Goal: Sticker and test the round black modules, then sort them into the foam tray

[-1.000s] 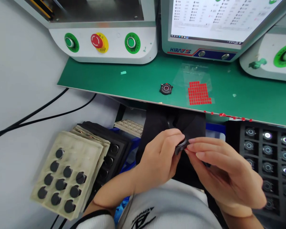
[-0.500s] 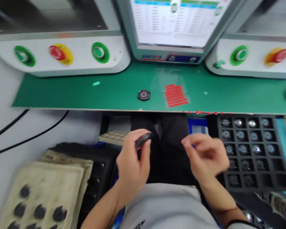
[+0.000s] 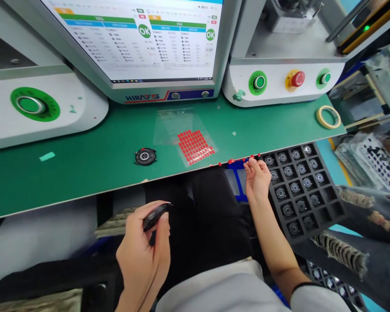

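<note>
My left hand (image 3: 142, 255) is closed round a black watch case (image 3: 155, 216), held on edge over my lap between thumb and fingers. At the front edge of the green table, my right hand (image 3: 258, 178) has its fingertips pinched together. Whether anything is between them is too small to make out. Beside those fingertips, several small red stickers (image 3: 231, 161) line the table edge. A second round watch case (image 3: 145, 156) lies on the table, its sensor face up with a red mark at its top. To its right is a clear sheet of red stickers (image 3: 196, 147).
A black compartment tray (image 3: 290, 238) of watch cases stands right of my right hand. Behind the table edge are a monitor (image 3: 117, 93) and a machine panel (image 3: 276, 97) with buttons. A tape roll (image 3: 328, 117) lies far right. Another person's torn jeans (image 3: 373, 225) are close by the tray.
My view has turned to the right. My right hand has moved from above my lap forward to the stickers at the table edge. My left hand still holds the watch case.
</note>
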The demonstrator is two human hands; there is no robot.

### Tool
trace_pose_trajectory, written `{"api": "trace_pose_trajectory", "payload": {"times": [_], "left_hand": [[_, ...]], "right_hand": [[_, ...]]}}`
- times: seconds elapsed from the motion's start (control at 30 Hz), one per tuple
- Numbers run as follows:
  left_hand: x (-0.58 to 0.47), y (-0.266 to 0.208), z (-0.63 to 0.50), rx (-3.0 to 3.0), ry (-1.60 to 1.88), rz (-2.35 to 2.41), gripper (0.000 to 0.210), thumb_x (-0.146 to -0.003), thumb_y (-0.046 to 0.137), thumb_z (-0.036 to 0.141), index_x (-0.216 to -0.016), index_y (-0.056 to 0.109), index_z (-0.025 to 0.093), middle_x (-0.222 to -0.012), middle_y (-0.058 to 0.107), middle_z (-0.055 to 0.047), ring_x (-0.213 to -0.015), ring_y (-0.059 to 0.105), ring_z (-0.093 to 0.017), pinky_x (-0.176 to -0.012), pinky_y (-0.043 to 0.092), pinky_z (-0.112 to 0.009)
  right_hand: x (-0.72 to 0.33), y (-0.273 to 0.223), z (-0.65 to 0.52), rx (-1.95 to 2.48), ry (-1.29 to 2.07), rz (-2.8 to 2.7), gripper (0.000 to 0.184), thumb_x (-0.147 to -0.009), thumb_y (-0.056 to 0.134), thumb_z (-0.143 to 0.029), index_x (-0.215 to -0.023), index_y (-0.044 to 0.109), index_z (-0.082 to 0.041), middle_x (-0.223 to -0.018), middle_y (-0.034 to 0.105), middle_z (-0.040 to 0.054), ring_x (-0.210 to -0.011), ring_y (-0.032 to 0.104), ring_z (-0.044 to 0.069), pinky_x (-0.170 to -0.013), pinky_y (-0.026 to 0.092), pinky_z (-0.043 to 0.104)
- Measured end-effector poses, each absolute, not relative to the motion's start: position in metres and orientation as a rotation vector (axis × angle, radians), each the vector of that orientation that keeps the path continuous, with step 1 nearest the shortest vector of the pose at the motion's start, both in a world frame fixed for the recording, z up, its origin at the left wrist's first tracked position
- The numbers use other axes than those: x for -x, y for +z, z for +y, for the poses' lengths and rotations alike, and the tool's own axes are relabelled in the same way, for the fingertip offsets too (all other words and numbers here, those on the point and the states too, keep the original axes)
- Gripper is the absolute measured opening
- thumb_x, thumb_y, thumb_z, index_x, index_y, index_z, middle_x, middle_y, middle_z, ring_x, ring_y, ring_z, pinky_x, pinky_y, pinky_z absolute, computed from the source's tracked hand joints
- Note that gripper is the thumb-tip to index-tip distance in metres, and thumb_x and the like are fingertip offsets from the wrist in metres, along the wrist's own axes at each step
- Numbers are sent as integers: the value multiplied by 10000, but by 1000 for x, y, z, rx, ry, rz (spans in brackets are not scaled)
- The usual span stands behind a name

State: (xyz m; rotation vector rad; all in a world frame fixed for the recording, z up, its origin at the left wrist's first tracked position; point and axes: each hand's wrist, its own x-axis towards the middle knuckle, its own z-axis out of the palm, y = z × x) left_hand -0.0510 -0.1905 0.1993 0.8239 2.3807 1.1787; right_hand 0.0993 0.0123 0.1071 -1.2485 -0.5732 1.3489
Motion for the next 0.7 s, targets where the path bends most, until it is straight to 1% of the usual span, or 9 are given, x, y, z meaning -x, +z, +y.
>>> {"api": "trace_pose_trajectory", "payload": {"times": [0.07, 0.2, 0.3, 0.4, 0.47, 0.5, 0.53, 0.6, 0.7], "left_hand": [[52, 197, -189, -830, 1159, 2388, 205, -944, 569, 331, -1112, 612, 222, -1108, 685, -67, -967, 680, -202, -817, 583, -328], [55, 195, -185, -848, 1142, 2410, 197, -936, 580, 317, -1108, 623, 231, -1076, 692, -58, -936, 691, -198, -789, 596, -320], [58, 194, -181, -866, 1128, 2405, 193, -939, 573, 328, -1095, 623, 227, -1070, 697, -57, -915, 697, -191, -775, 599, -309], [61, 193, -177, -876, 1108, 2397, 188, -944, 562, 341, -1078, 621, 224, -1053, 703, -51, -877, 699, -174, -764, 596, -291], [64, 192, -177, -875, 1117, 2371, 193, -943, 564, 350, -1078, 622, 224, -1042, 704, -44, -807, 689, -150, -739, 588, -271], [67, 191, -177, -880, 1128, 2347, 197, -941, 569, 354, -1078, 625, 223, -1021, 706, -38, -752, 677, -136, -714, 583, -261], [70, 190, -177, -894, 1140, 2322, 200, -939, 573, 355, -1078, 631, 223, -987, 710, -28, -689, 659, -122, -681, 574, -251], [77, 188, -173, -1000, 1155, 2259, 190, -937, 581, 342, -1071, 649, 227, -914, 723, -7, -615, 643, -111, -630, 555, -236], [90, 184, -154, -1369, 1137, 2087, 141, -925, 597, 306, -998, 687, 226, -885, 751, -11, -734, 698, -151, -702, 556, -258]], "right_hand": [[-99, 106, 17, 1262, 1357, -570, 421, -594, 863, -228, -719, 462, -216, -645, 632, -87, -623, 674, 80, -683, 601, 215], [-99, 104, 22, 1294, 1383, -586, 412, -600, 852, -206, -717, 458, -217, -623, 624, -92, -597, 665, 83, -685, 608, 233], [-100, 104, 25, 1321, 1410, -620, 431, -576, 871, -229, -717, 464, -214, -603, 620, -90, -573, 654, 84, -687, 616, 248], [-108, 107, 24, 1350, 1430, -700, 424, -552, 893, -281, -700, 505, -199, -558, 602, -71, -510, 620, 101, -565, 594, 249], [-117, 115, 22, 1349, 1403, -780, 380, -587, 880, -323, -681, 540, -183, -525, 581, -57, -469, 583, 107, -449, 525, 224], [-121, 122, 21, 1337, 1361, -817, 357, -612, 868, -331, -681, 552, -180, -518, 572, -59, -461, 564, 99, -426, 492, 206], [-125, 130, 20, 1316, 1307, -839, 335, -626, 861, -316, -688, 561, -182, -528, 574, -64, -472, 557, 87, -434, 478, 188], [-126, 149, 22, 1232, 1144, -954, 298, -634, 856, -242, -734, 580, -193, -608, 618, -69, -560, 593, 73, -528, 504, 171], [-106, 171, 35, 1022, 899, -1472, 233, -694, 795, -139, -840, 632, -217, -796, 701, -33, -748, 675, 113, -698, 553, 239]]}}
